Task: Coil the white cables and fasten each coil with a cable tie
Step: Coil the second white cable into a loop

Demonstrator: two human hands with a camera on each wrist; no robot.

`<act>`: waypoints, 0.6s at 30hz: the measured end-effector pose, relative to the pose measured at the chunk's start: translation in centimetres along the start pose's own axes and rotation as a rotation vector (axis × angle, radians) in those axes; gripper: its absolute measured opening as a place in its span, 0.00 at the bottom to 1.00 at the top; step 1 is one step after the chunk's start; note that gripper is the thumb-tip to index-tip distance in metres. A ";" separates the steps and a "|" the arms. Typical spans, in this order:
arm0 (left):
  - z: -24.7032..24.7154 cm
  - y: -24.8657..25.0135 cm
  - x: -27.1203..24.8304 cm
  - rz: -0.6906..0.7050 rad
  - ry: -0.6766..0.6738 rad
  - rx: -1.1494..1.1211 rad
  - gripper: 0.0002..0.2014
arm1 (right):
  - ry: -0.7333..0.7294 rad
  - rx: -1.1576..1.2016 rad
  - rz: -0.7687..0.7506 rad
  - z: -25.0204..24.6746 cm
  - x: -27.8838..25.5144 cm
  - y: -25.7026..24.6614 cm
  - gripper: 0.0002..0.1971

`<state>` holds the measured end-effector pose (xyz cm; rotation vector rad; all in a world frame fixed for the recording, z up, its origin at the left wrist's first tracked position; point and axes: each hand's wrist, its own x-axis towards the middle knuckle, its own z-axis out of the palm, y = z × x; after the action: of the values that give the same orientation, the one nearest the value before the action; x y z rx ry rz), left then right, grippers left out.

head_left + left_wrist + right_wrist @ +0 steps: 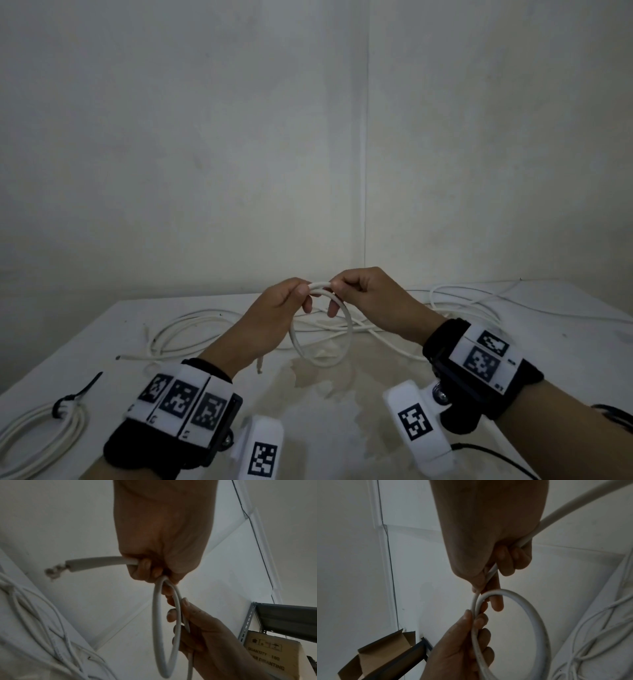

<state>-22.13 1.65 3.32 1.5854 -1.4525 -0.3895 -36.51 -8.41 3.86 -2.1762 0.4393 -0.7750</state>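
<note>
While one tied coil [44, 431] lies finished on the table [548, 359], both hands, left hand [277, 308] and right hand [370, 298], pinch a first loop [322, 329] aloft; loose cables [462, 308] remain behind.

Black wristbands [171, 435] with white coded marker tags [178, 401]

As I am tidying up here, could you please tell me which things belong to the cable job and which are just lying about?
Job: white cable loop held by left hand and right hand; loose white cables; tied white coil.
Lying about: brown cardboard box; grey metal shelf.
</note>
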 end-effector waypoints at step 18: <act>0.4 -0.5 0.5 0.111 0.159 0.245 0.09 | 0.156 -0.034 0.049 0.1 0.3 0.2 0.13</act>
<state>-21.97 0.96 2.90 1.6769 -1.4993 -0.0195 -36.27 -8.64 3.78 -2.1360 0.5857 -0.9198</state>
